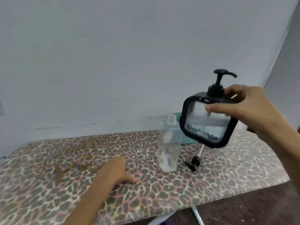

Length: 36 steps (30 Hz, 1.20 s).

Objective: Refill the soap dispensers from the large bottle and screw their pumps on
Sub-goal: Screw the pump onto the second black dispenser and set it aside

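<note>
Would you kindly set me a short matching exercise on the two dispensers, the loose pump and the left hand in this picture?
Things:
1. square black-framed dispenser
2. clear tall bottle
3. loose black pump
4. left hand

States:
A. lying on its side on the leopard-print table
B. resting on the table, holding nothing
C. held in the air, tilted, pump on, by the right hand
D. standing upright with its neck open

Pairs: 1-C, 2-D, 3-A, 4-B
</note>
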{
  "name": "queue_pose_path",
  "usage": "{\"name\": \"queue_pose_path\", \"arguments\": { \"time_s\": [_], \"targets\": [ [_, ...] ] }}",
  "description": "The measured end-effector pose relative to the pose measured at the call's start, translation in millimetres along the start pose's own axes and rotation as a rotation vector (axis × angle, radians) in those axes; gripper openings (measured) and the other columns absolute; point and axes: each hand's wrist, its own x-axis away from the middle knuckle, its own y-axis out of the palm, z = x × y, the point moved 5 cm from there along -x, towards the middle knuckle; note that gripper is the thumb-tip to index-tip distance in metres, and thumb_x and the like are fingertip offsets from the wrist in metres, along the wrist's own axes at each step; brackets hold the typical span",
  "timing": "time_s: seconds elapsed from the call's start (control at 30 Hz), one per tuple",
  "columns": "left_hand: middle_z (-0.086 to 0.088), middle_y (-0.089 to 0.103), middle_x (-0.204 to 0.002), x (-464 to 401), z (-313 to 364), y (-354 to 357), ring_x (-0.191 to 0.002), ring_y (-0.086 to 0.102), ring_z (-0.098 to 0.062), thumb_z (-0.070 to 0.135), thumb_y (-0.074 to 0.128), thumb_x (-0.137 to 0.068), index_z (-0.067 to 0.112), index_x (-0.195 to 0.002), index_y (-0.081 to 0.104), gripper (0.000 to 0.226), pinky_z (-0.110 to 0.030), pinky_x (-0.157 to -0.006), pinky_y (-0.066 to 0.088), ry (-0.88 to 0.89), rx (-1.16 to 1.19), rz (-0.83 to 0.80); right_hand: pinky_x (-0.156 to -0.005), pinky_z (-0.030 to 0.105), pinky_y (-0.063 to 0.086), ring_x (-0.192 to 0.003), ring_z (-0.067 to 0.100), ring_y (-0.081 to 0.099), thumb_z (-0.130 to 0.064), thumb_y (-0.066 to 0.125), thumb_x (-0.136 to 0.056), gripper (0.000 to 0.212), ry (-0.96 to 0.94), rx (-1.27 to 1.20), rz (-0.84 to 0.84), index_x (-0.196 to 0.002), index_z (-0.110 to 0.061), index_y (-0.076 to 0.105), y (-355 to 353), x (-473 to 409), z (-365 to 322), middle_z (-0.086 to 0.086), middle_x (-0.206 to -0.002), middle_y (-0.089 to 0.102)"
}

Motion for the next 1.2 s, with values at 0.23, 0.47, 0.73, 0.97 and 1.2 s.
{"name": "queue_pose_path", "arguments": {
  "time_s": [0.23,0.47,0.73,0.97,1.2],
  "targets": [
    [-0.003,0.056,-0.115,-16,14,-4,-0.098,0.058,-0.016,0.049,0.081,-0.068,0.012,-0.126,0.044,0.078,-0.028,-0.084,0.048,-0.017,-0.136,-0.114,-0.054,0.019,0.039,-0.058,0.002,0.049,-0.033,0.082,-0.062,0.031,0.052,0.079,0.251,-0.076,-0.011,0.065,35,-72,35,-0.004,-0.067,0.059],
    [-0.002,0.051,-0.123,-22,18,-6,-0.106,0.054,-0.017,0.05,0.083,-0.064,0.012,-0.126,0.041,0.084,-0.028,-0.097,0.045,0.001,-0.188,-0.136,-0.058,0.028,0.038,-0.072,0.025,0.059,-0.04,0.072,-0.063,0.04,0.147,0.207,0.229,-0.079,-0.006,0.058,110,-121,91,0.008,-0.087,0.06],
    [0.0,0.051,-0.111,-23,18,-6,-0.108,0.052,-0.016,0.053,0.083,-0.062,0.017,-0.101,0.039,0.069,-0.027,-0.097,0.044,0.051,-0.215,-0.125,-0.085,0.04,0.036,-0.103,0.03,0.054,-0.045,0.06,-0.078,0.046,0.127,0.561,0.244,-0.101,-0.005,0.06,150,-138,104,0.009,-0.106,0.058],
    [0.003,0.045,-0.101,-23,20,-7,-0.096,0.047,-0.013,0.054,0.082,-0.062,0.018,-0.099,0.037,0.068,-0.027,-0.097,0.044,0.061,-0.228,-0.136,-0.091,0.045,0.032,-0.104,0.028,0.053,-0.043,0.057,-0.076,0.038,0.193,0.643,0.215,-0.093,-0.009,0.059,159,-140,106,0.005,-0.102,0.059],
    [0.003,0.046,-0.1,-21,21,-9,-0.092,0.046,-0.012,0.055,0.08,-0.064,0.017,-0.101,0.04,0.067,-0.024,-0.094,0.044,0.061,-0.245,-0.131,-0.095,0.05,0.029,-0.116,0.03,0.045,-0.043,0.058,-0.077,0.042,0.276,0.717,0.142,-0.098,-0.007,0.062,169,-131,131,0.007,-0.109,0.059]
  ]
}}
